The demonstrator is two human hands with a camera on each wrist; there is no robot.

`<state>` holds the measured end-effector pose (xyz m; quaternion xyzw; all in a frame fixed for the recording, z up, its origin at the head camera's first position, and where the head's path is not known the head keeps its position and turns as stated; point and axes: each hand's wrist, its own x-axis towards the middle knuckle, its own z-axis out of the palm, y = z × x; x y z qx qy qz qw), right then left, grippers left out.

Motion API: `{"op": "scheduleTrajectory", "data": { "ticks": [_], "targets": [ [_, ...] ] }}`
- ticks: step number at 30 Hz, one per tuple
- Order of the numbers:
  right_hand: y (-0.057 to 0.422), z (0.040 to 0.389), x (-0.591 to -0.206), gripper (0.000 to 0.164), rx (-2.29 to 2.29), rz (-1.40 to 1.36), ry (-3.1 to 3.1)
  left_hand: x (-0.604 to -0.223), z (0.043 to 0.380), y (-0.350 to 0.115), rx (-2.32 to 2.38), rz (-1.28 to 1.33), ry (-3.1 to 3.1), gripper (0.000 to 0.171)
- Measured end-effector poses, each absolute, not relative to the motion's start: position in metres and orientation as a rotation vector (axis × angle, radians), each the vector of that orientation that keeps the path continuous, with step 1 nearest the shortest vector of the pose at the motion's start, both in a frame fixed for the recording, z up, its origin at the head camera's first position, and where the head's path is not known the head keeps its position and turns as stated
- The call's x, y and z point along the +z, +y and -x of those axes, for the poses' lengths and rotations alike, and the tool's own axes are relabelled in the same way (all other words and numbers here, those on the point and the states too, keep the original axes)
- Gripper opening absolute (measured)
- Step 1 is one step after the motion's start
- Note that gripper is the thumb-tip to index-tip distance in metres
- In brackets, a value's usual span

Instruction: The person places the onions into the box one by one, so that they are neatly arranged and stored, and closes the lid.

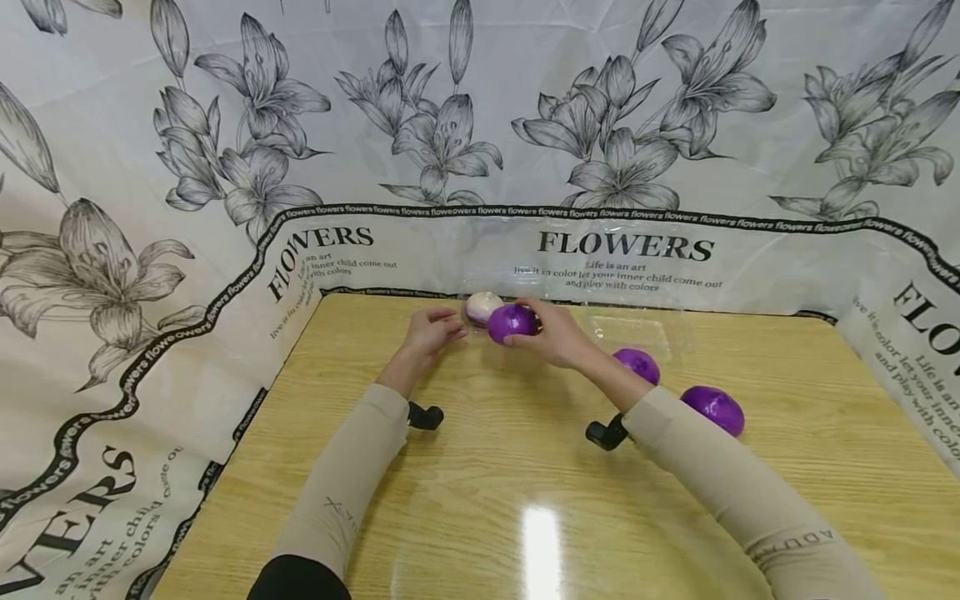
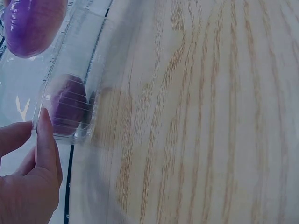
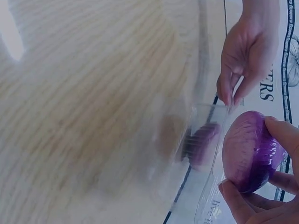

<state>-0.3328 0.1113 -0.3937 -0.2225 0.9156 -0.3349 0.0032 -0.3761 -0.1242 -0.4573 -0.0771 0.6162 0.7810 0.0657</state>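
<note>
My right hand (image 1: pixel 558 335) grips a red onion (image 1: pixel 512 323) between thumb and fingers, above the left part of a clear plastic container (image 1: pixel 633 333). In the right wrist view the held onion (image 3: pixel 250 151) shows a pale side and a glossy purple side. My left hand (image 1: pixel 432 336) pinches the container's rim at its left end, as the left wrist view shows with thumb and fingertips together on the edge. Inside that end lies another red onion (image 1: pixel 482 307), seen through the ribbed wall as a purple shape (image 2: pixel 69 105). The held onion partly hides it in the head view.
Two more red onions rest on the wooden table (image 1: pixel 510 467) to the right: one (image 1: pixel 637 365) just past my right wrist, another (image 1: pixel 714 408) beside my right sleeve. The container's raised clear lid (image 1: pixel 495 258) leans toward the flower-printed cloth (image 1: pixel 450 150) behind.
</note>
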Motion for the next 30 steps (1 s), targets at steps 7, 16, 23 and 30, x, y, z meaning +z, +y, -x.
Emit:
{"op": "scheduleTrajectory", "data": {
  "ticks": [7,16,23,30],
  "targets": [
    [0.12,0.346,-0.392,0.071,-1.031,0.642,2.911,-0.455,0.376,-0.124,2.355,0.225,1.858,0.04],
    [0.122,0.361,-0.393,0.074,-1.003,0.596,2.911,-0.458,0.378,-0.125,2.36,0.227,1.857,0.041],
    [0.122,0.373,-0.398,0.074,-0.982,0.561,2.926,-0.459,0.38,-0.125,2.384,0.224,1.835,0.04],
    [0.123,0.383,-0.402,0.071,-0.968,0.557,2.948,-0.457,0.378,-0.125,2.363,0.223,1.857,0.041]
  ]
}}
